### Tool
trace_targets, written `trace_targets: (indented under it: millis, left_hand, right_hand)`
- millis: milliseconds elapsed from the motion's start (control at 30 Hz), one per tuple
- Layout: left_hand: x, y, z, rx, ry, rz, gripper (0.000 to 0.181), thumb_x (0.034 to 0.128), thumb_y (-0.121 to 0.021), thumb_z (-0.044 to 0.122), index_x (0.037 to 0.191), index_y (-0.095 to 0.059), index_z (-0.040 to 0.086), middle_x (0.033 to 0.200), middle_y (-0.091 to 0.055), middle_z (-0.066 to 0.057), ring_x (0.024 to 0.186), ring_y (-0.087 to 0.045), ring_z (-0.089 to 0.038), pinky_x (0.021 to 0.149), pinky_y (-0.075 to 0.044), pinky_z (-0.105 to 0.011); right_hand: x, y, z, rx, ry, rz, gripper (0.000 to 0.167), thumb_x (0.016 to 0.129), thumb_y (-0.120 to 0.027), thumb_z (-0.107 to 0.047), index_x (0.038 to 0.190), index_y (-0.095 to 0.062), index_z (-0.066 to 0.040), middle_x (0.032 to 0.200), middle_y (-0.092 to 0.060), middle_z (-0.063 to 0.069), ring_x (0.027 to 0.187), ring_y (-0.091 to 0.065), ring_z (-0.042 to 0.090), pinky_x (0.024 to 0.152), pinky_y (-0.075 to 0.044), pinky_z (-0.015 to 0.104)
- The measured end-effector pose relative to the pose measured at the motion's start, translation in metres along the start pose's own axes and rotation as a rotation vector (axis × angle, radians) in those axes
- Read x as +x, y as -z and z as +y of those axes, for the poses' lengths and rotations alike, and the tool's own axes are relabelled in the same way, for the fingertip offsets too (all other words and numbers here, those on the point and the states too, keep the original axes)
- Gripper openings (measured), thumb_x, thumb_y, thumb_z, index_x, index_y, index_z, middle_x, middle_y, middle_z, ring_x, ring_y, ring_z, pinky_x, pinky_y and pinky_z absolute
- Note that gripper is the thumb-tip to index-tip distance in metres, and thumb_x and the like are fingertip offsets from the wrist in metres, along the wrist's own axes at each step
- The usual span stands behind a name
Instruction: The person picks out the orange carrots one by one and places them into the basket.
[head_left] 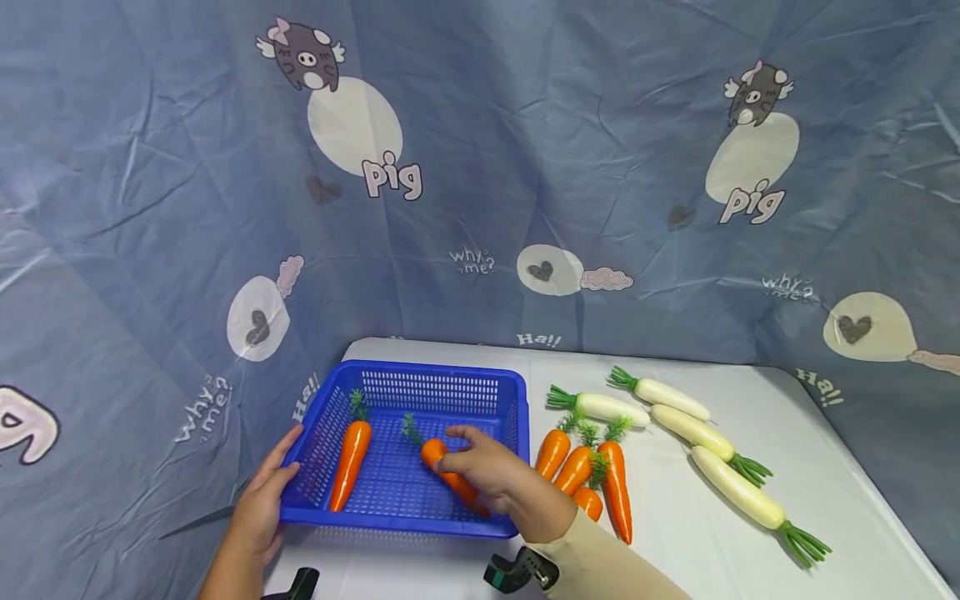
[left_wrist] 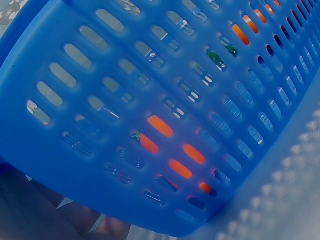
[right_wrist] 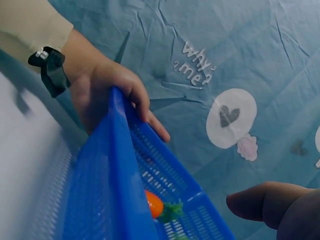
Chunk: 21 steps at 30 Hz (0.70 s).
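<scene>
My left hand point(head_left: 260, 504) grips the left rim of a blue plastic basket point(head_left: 427, 523), its thumb over the edge; in the right wrist view that hand point(right_wrist: 107, 90) also holds the rim. One toy carrot point(head_left: 351, 462) lies along the basket's left side. Another carrot point(head_left: 457, 483) lies slanted on the right half of the basket floor, its lower part beside my right hand point(head_left: 498, 475). The right hand hovers over this carrot with thumb and index finger spread apart. In the left wrist view, the slotted basket wall point(left_wrist: 115, 145) shows orange pieces behind it.
Right of the basket, several carrots point(head_left: 576, 468) lie bunched on the white table point(head_left: 667, 533). Farther right are several white radishes point(head_left: 738, 485) with green tops. A blue printed cloth point(head_left: 480, 167) hangs behind and at the sides.
</scene>
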<state>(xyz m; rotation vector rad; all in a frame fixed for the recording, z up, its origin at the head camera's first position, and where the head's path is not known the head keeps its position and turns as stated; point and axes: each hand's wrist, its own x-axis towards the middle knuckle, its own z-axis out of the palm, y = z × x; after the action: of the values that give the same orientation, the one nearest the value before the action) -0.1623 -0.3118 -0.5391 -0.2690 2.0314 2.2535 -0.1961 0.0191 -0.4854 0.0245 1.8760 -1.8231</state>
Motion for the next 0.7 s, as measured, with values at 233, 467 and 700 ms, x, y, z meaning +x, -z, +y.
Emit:
trace_targets:
  millis: [233, 467, 700]
  left_hand:
    - [0.0, -0.001, 0.001, 0.012, 0.009, 0.012, 0.056, 0.1145, -0.031, 0.024, 0.168, -0.021, 0.034, 0.158, -0.024, -0.009, 0.101, -0.065, -0.012, 0.077, -0.061, -0.035]
    - [0.0, 0.0, -0.003, -0.013, -0.02, -0.009, 0.055, 0.1145, -0.035, 0.024, 0.168, -0.023, 0.03, 0.132, -0.049, 0.013, 0.098, -0.066, -0.014, 0.075, -0.061, -0.036]
    - [0.001, 0.002, -0.004, -0.024, -0.025, -0.018, 0.054, 0.1148, -0.034, 0.024, 0.168, -0.023, 0.031, 0.127, -0.053, 0.014, 0.095, -0.068, -0.016, 0.073, -0.062, -0.037]
  right_hand:
    - [0.004, -0.011, 0.0, 0.105, -0.054, -0.002, 0.068, 0.085, -0.074, -0.007, 0.148, -0.051, -0.012, 0.147, -0.044, 0.025, 0.139, -0.037, 0.055, 0.099, -0.026, 0.089]
    - [0.007, -0.012, 0.0, 0.101, -0.061, 0.003, 0.067, 0.086, -0.072, -0.007, 0.149, -0.049, -0.01, 0.144, -0.05, 0.023, 0.134, -0.046, 0.046, 0.108, -0.033, 0.078]
    - [0.008, -0.004, -0.01, -0.219, 0.049, -0.002, 0.065, 0.083, -0.078, -0.01, 0.144, -0.057, -0.017, 0.148, -0.047, 0.025, 0.118, -0.055, 0.037, 0.103, -0.046, 0.059]
